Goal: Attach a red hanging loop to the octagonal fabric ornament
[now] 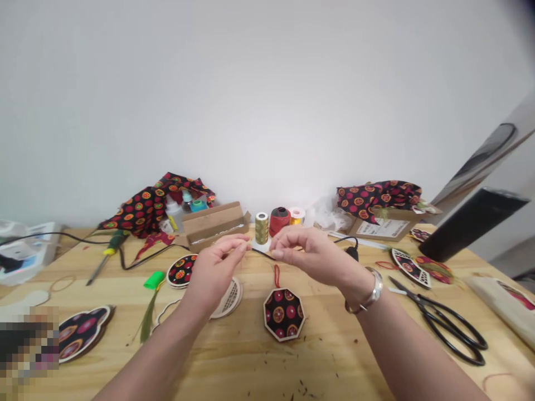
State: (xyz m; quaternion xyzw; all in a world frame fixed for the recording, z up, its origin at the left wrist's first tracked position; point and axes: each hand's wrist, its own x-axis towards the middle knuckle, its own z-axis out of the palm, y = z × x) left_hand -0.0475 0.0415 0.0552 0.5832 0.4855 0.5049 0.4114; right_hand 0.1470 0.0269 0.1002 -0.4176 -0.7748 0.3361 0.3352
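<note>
Both hands are raised above a wooden table (234, 356). My left hand (215, 267) and my right hand (307, 253) each pinch one end of a thin dark cord (262, 253) stretched between them. Below them lies an octagonal wooden ornament (284, 313) covered in black fabric with red and orange circles, with a red loop at its top. A round pale lattice piece (231, 298) lies just under my left wrist. My right wrist wears a metal bracelet.
Black scissors (445, 320) lie at the right. Thread spools (279, 221) and a cardboard box (213, 224) stand at the back, with patterned fabric heaps (146, 206) on both sides. A screwdriver (104, 256), green tassel (151, 295) and more fabric ornaments (81, 328) lie left.
</note>
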